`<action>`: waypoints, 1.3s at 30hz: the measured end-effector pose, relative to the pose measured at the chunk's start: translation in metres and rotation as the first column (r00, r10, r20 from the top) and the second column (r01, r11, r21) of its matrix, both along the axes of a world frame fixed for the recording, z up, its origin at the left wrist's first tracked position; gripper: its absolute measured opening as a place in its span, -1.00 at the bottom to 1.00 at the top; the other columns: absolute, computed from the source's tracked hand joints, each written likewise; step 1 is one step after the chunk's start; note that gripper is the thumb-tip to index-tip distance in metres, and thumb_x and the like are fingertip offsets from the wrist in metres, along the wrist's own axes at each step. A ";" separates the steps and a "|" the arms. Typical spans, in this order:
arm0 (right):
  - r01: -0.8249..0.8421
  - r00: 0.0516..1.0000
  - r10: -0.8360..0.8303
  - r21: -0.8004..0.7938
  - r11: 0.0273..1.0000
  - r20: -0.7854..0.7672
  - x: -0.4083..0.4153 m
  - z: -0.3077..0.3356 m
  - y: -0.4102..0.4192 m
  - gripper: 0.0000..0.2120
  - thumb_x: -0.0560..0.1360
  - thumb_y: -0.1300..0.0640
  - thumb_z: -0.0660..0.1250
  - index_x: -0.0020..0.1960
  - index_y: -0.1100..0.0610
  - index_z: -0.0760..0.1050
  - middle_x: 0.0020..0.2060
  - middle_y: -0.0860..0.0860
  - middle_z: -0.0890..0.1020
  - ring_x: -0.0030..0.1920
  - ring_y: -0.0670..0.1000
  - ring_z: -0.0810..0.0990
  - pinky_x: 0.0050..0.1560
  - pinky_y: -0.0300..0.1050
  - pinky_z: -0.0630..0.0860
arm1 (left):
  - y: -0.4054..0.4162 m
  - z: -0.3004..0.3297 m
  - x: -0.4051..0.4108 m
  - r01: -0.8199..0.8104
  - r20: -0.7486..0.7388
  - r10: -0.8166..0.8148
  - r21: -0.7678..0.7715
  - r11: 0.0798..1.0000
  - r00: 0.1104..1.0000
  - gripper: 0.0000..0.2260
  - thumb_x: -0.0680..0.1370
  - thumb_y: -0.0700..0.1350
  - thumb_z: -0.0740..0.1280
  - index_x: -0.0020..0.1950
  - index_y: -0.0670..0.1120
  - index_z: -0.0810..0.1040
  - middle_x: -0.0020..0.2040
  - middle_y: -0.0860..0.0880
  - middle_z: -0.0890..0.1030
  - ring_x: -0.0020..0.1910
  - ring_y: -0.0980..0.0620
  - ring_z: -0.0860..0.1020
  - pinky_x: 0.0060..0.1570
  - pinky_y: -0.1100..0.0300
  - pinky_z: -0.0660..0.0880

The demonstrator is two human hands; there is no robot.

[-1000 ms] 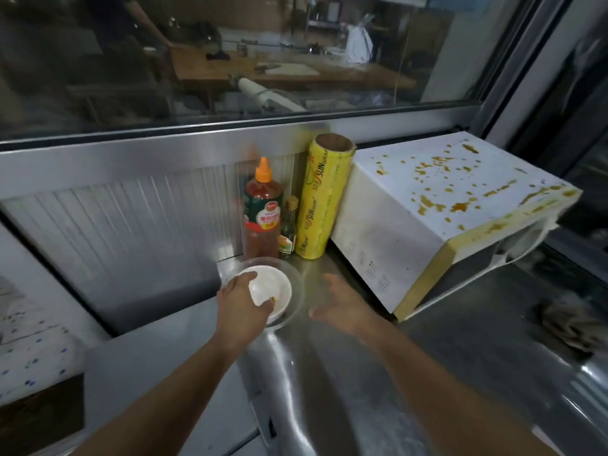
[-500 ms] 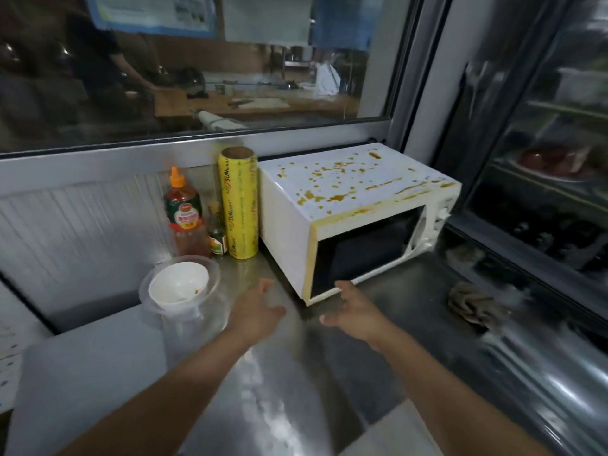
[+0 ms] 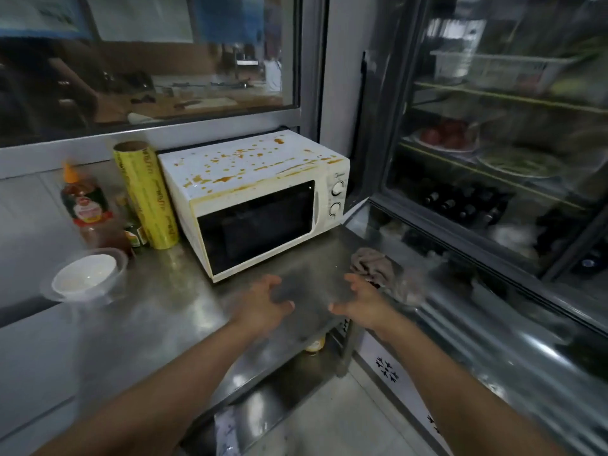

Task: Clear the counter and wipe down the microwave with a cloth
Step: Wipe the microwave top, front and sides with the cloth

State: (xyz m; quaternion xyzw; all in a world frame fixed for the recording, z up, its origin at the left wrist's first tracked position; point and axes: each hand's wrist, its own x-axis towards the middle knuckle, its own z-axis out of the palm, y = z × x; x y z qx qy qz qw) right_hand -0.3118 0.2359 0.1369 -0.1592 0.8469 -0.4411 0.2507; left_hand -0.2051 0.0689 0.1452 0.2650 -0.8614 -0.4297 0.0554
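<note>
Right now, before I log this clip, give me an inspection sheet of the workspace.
Surface: steel counter, reflective, bare in front of the microwave.
Job's things: white microwave, door shut, top spattered with brown-orange stains; crumpled cloth on the counter to its right, untouched.
Clutter: sauce bottle, small bottle, yellow film roll standing left of the microwave; white bowl nested in a clear container.
Grippers: left hand and right hand open, empty, above the counter.
Cables: nothing seen.
Surroundings: window behind; glass-door fridge at right.
</note>
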 end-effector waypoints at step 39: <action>-0.152 0.972 0.188 0.229 0.962 -0.144 -0.284 -0.087 0.013 -0.84 0.41 0.35 0.35 -0.06 0.19 0.60 -0.09 0.03 0.62 0.03 -0.01 0.59 -0.02 -0.49 0.41 | 0.014 -0.084 -0.261 -0.121 0.127 0.116 0.031 0.992 0.985 -0.60 0.41 -0.14 0.46 0.22 -0.08 0.49 0.14 -0.04 0.58 0.10 0.00 0.54 0.01 0.29 0.35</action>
